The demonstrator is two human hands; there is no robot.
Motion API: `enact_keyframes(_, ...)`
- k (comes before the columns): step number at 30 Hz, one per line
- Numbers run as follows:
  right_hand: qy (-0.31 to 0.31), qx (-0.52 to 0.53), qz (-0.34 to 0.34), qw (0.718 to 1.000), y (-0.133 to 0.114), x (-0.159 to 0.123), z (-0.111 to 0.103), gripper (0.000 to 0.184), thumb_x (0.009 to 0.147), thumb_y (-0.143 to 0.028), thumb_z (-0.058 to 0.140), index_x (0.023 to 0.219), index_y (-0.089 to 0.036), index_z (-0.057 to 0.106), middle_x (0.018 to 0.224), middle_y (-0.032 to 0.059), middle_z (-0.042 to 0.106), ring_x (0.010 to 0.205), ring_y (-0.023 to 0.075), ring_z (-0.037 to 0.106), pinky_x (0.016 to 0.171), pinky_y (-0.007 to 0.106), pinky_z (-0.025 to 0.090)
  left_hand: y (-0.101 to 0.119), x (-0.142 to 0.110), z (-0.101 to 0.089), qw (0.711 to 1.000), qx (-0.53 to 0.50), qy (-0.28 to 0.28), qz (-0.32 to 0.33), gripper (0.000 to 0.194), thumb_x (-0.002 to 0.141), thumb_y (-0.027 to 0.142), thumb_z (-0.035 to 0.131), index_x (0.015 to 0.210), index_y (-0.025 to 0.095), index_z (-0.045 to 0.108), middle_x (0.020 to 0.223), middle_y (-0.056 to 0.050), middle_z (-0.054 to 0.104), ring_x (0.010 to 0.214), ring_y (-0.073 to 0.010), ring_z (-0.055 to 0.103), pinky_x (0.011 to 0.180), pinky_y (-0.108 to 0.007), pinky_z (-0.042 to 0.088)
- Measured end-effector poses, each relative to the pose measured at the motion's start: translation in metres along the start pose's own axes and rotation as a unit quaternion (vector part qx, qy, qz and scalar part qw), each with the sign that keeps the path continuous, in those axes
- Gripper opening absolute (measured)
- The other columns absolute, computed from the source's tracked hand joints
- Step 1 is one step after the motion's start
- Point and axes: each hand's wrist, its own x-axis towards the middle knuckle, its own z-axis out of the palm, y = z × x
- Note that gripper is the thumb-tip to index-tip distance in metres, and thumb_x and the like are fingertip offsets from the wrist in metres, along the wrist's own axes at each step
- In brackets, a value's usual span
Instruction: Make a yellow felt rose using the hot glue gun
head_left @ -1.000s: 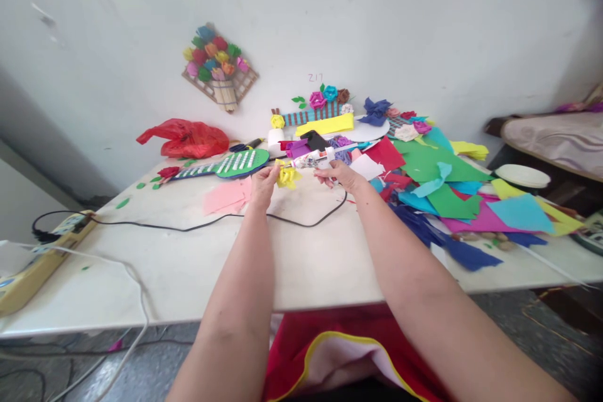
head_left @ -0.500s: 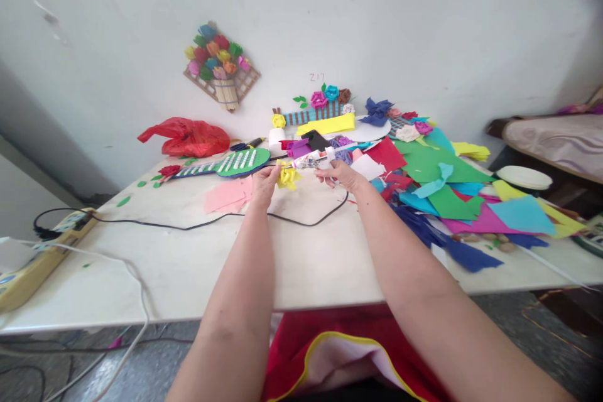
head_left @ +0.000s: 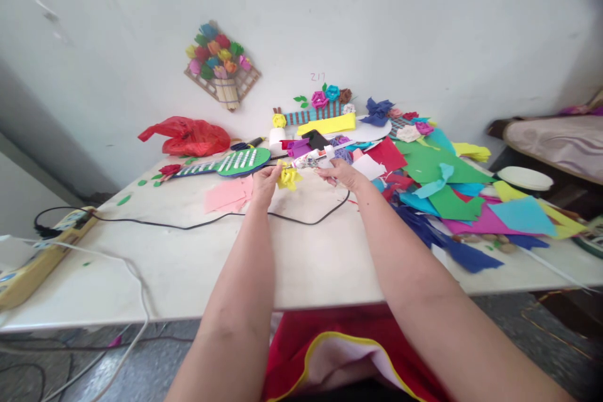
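Pinched in my left hand (head_left: pixel 266 183) is a yellow paper flower (head_left: pixel 289 176), its petals spreading to the right of my fingers. My right hand (head_left: pixel 337 172) is wrapped round a white hot glue gun (head_left: pixel 311 159), whose nozzle points left and meets the flower's upper edge; whether the tip touches it I cannot tell. A glue stick (head_left: pixel 343 146) sticks out of the gun's back. From below the right hand, a black cord (head_left: pixel 301 223) runs left across the white table (head_left: pixel 325 264). Beside my left hand lie pink paper sheets (head_left: pixel 229 193).
A yellow power strip (head_left: pixel 47 251) sits at the left edge. Coloured paper scraps (head_left: pixel 443 169) cover the right side. Behind are a red plastic bag (head_left: pixel 193 137), a green guitar-shaped craft (head_left: pixel 242 162) and a black phone (head_left: pixel 315 139). A flower craft (head_left: pixel 221 66) hangs on the wall.
Almost nothing differs. Both hands keep their places with the flower and glue gun; the whole view has shifted very slightly.
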Motion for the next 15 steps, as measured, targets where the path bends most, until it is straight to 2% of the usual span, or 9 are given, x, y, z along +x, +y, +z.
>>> enact_keyframes(9, -0.007, -0.027, -0.010, 1.000, -0.0056, -0.0041, -0.0003, 0.048, 0.060, -0.055, 0.080, 0.065, -0.019, 0.050, 0.048, -0.0079, 0.041, 0.043, 0.0056, 0.034, 0.044, 0.024, 0.028, -0.0055, 0.0029, -0.0011, 1.000, -0.012, -0.001, 0.001, 0.036, 0.067, 0.051, 0.079, 0.069, 0.016, 0.074, 0.065, -0.001, 0.066, 0.062, -0.0124, 0.055, 0.063, -0.025, 0.042)
enact_keyframes(15, -0.005, -0.034, -0.013, 0.999, -0.0006, -0.0010, -0.0022, 0.047, 0.060, -0.055, 0.079, 0.064, -0.019, 0.050, 0.051, -0.0072, 0.042, 0.044, 0.0055, 0.034, 0.044, 0.024, 0.027, -0.0032, 0.0010, -0.0010, 1.000, -0.012, -0.006, -0.002, 0.035, 0.066, 0.051, 0.081, 0.068, 0.016, 0.074, 0.065, -0.001, 0.066, 0.062, -0.0125, 0.055, 0.062, -0.025, 0.042)
